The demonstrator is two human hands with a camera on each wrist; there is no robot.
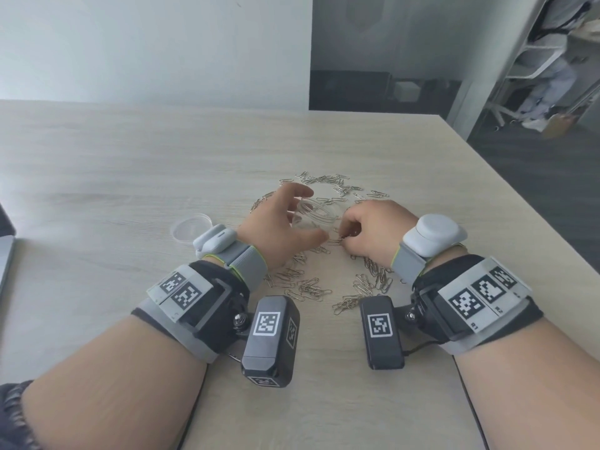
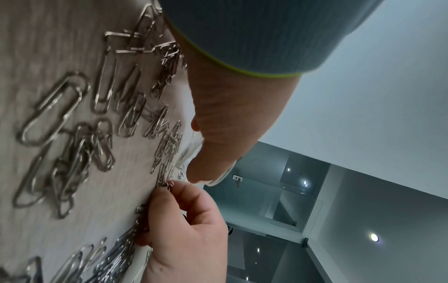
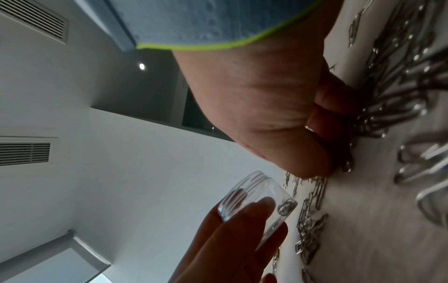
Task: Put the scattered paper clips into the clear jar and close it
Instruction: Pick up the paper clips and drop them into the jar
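Clear jar point(image 1: 316, 213) upright at frame centre, mouth open, standing on wooden table point(image 1: 130, 164). Left hand point(image 1: 279, 222) curls thumb and fingers round jar wall. Right hand point(image 1: 370, 232), just right of jar, fingers clenched, pinching paper clips point(image 1: 310, 287) off table. More clips ring jar. Lid point(image 1: 191, 227) lies left of centre, apart from jar.

Office: wooden desk point(image 1: 130, 164), ceiling vents point(image 3: 34, 24), downlights point(image 2: 374, 237).
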